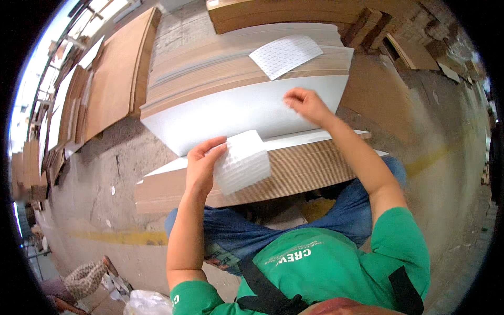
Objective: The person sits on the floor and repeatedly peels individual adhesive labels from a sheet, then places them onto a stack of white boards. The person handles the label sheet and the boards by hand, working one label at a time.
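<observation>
My left hand (202, 160) grips a white, slightly curled label sheet (242, 164) by its left edge, with faint rows of small rectangles on it. My right hand (307, 106) hovers over a white board (226, 113) that leans against a row of upright boards (189, 79). Its fingertips are pinched together, a bit blurred, and whatever they hold is too small to make out. A second label sheet (286, 55), printed with rows of small marks, lies across the tops of the upright boards. Nearest me, between my knees, is a stack of white-faced cardboard (310, 168) with brown edges.
Large brown cardboard sheets (118, 68) lean at the left, beside more panels (73, 105). A thick cardboard stack (273, 16) lies at the back. Flat cardboard (378, 86) rests on the floor at right. A clear plastic bag (148, 303) sits at lower left.
</observation>
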### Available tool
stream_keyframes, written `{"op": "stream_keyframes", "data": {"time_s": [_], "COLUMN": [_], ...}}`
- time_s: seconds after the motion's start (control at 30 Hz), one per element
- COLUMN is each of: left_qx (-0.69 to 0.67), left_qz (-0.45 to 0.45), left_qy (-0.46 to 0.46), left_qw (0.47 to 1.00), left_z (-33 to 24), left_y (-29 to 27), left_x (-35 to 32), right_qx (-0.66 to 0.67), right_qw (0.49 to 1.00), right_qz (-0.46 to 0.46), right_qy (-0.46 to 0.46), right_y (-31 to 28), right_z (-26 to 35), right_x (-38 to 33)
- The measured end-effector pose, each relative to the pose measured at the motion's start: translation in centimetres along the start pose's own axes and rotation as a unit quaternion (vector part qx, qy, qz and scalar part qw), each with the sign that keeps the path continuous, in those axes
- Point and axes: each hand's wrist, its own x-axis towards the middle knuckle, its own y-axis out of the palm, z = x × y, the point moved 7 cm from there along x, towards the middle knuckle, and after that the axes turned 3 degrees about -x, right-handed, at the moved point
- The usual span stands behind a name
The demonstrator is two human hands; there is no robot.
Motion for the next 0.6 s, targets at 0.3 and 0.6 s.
{"op": "stream_keyframes", "data": {"time_s": [0.3,0.6], "left_qx": [0.047,0.048], "left_qz": [0.015,0.029], "left_qy": [-0.001,0.000], "left_qw": [0.999,0.998], "left_z": [0.6,0.2], "left_y": [0.8,1.6], "left_x": [0.6,0.7], "right_qx": [-0.185,-0.098], "right_qw": [0.915,0.906], "right_qz": [-0.345,-0.367], "right_qy": [0.097,0.186], "right_y": [-11.6,-19.3], "right_z": [-17.0,-22.9], "right_x": [1.5,-0.5]}}
